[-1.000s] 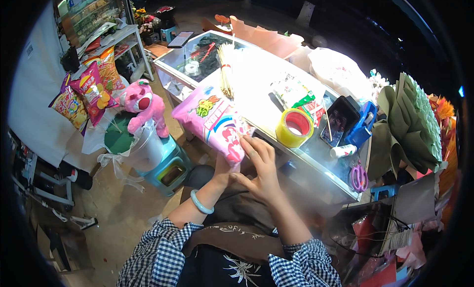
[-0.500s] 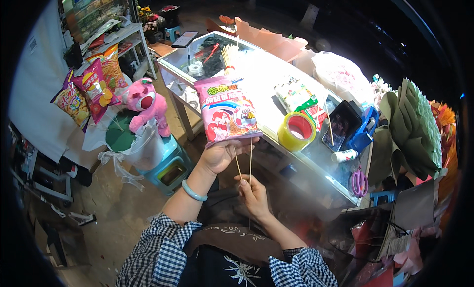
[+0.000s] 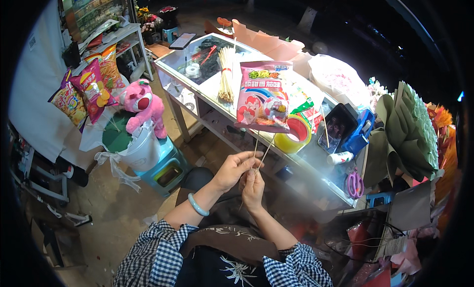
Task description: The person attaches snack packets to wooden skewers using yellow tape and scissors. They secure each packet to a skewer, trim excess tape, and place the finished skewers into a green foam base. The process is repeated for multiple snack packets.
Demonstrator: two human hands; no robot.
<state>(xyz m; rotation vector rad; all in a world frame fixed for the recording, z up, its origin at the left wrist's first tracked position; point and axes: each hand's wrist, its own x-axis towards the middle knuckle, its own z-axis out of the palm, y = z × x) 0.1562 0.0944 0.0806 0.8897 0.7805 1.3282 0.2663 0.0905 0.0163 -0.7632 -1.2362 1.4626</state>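
A pink snack bag [image 3: 264, 97] stands up in front of me, held up on two thin wooden skewers [image 3: 265, 153] that come out of its lower edge. My right hand [image 3: 253, 189] is closed round the skewers where they meet lower down. My left hand [image 3: 236, 169], with a pale blue bangle on its wrist, has its fingers bent around the skewers just above the right hand. Neither hand touches the bag. Behind it, a bundle of skewers [image 3: 226, 82] tied with a red band lies on the glass counter [image 3: 200, 92].
A yellow tape roll [image 3: 292, 135], a black tray [image 3: 340, 120], a blue tape dispenser [image 3: 363, 129] and purple scissors [image 3: 354, 185] lie on the counter. To the left, a white bucket [image 3: 143, 156] holds green foam, a pink plush bear [image 3: 143, 107] and several snack bags on sticks [image 3: 91, 87].
My left hand has let go of the bag's lower edge and come down to the skewers. The bag has shifted right, now borne by the skewers, whose lower parts have come together in my right hand.
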